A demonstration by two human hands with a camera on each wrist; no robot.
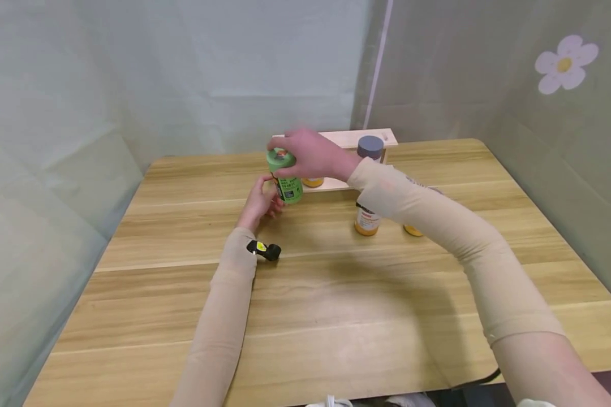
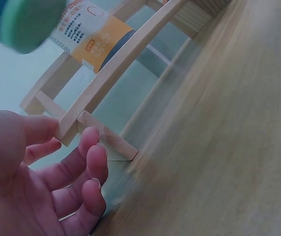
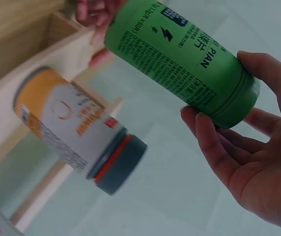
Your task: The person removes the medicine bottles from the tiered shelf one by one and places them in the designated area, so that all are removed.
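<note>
Gripping the green bottle (image 1: 287, 176) by its cap from above with the right hand (image 1: 313, 155), holding it upright just over the table (image 1: 336, 294); left hand (image 1: 261, 202) hovering open beside its base, wooden rack (image 1: 346, 141) behind.

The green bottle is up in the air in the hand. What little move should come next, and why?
Probably lower the green bottle toward the wooden rack. The right hand grips it by its cap, lifted off the table; the left hand sits open beside it, and an orange bottle already stands in that rack.
</note>
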